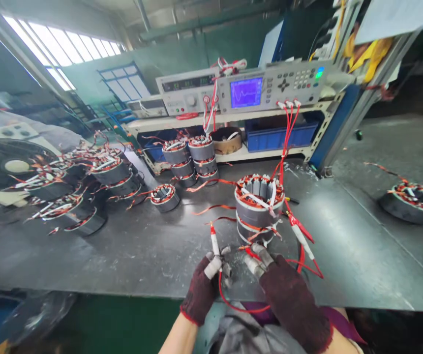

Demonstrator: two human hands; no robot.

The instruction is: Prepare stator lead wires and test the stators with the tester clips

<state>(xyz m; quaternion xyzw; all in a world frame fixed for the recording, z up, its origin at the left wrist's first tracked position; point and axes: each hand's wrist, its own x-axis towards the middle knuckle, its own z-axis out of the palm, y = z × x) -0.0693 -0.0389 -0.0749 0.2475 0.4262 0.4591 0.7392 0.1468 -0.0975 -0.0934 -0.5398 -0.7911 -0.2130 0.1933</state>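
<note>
Both my hands wear dark red knit gloves with taped fingertips. My left hand [206,285] pinches a red-and-white test clip [214,241] that points upward on a red lead. My right hand [281,290] is closed near thin red wires [250,251] coming off the bottom of a stack of two wound motor stators [258,206] right in front of me. Red test leads [287,142] run from the stack up to the tester with the blue screen [246,92]. Another clip [300,233] lies to the right of the stack.
Many wound stators [86,182] crowd the dark bench [141,246] at left, with stacks [191,155] at the back and one [414,199] at far right. A shelf carries test instruments [187,91] and a blue bin [278,132]. A fan [8,167] stands far left.
</note>
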